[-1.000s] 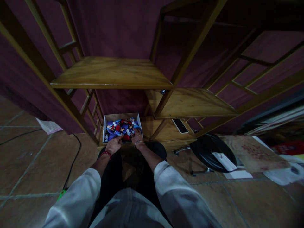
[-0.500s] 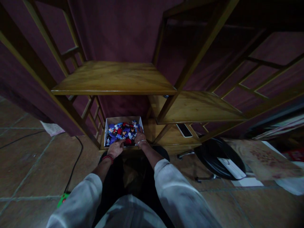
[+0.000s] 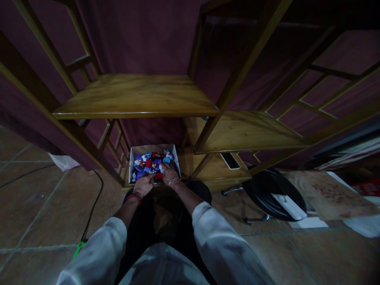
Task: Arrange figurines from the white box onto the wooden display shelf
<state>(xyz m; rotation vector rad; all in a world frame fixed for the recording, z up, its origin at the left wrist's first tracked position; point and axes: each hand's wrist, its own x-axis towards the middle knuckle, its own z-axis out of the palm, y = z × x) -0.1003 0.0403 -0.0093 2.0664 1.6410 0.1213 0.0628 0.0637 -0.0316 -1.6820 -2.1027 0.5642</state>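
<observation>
A shallow white box (image 3: pixel 130 164) stands on the lowest wooden shelf, filled with small colourful pieces (image 3: pixel 148 163) in blue, purple, red and black. They look like little cartoon figures, too small and dim to name surely. My left hand (image 3: pixel 144 185), with a red bead bracelet, lies over the box's near edge, fingers stretched rightward onto the pieces. Inside the right part of the box is my right hand (image 3: pixel 170 174), wearing a silver bangle. Its fingers are extended over the pieces, and I see nothing gripped. A round blue piece (image 3: pixel 166 160) lies just beyond its fingertips.
A wooden shelf board (image 3: pixel 136 97) hangs above the box, and another board (image 3: pixel 252 132) is to the right. A phone (image 3: pixel 230 161) lies on the low shelf. A black stool (image 3: pixel 274 194) stands on the right. A cable (image 3: pixel 94 206) crosses the floor at left.
My right hand has shifted left and toward me within the box, and the round blue piece now shows beyond it. My left hand stays at the near edge. The view has moved slightly.
</observation>
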